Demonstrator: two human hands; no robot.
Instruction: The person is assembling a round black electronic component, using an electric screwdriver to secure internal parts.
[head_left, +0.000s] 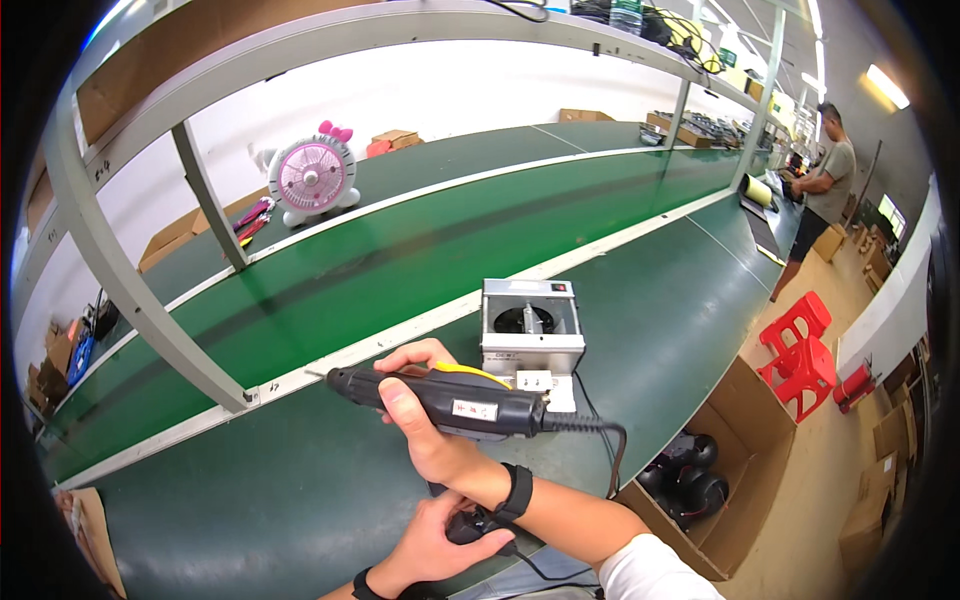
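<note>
My right hand (430, 430) is wrapped round a black electric screwdriver (470, 404) with a yellow lever. The tool lies almost level, its thin bit pointing left and its coiled cord leaving at the right end. Below my right wrist, my left hand (435, 545) is closed on a small black part (466, 526) close to the bench edge. My right forearm and wrist strap hide some of this part, so its kind does not show. Beyond the screwdriver stands a grey metal screw feeder (530, 350) with a clear window and a round black drum inside.
A green conveyor belt (400, 260) runs behind the dark green bench (250, 490). At right, a cardboard box (765, 440) holds black rounded parts (690, 475). Red stools (800, 350) stand on the floor. A pink-and-white fan (312, 178) sits beyond the belt. A co-worker (828, 185) stands far right.
</note>
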